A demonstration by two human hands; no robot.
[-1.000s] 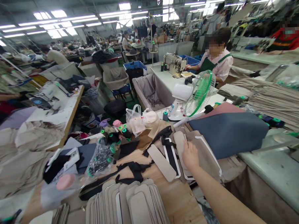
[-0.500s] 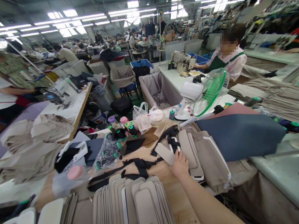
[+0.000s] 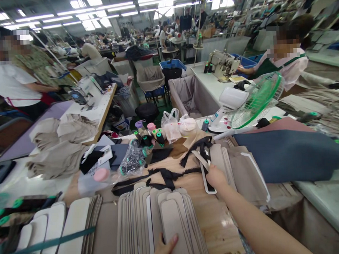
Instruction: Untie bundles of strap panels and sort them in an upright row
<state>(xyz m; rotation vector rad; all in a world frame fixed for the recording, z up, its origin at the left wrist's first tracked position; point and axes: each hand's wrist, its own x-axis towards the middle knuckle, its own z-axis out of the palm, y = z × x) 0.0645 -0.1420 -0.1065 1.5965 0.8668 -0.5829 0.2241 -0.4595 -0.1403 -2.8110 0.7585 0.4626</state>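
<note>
While the left hand [image 3: 164, 250] rests against the stacked beige panels [image 3: 174, 228] on the wooden counter [image 3: 218, 226], its fingers [image 3: 174, 239] lie pressed together on the top panel. The right hand [image 3: 216, 177] sits on a white-trimmed panel [image 3: 206, 181], fingers bunched at its edge; whether they pinch it cannot be told. Beyond lie black webbing straps [image 3: 167, 175], thread cones [image 3: 155, 139] and a blue-grey sheet [image 3: 288, 155].

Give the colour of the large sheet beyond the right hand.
Slate blue-grey; the sheet shows best in the head view.
</note>
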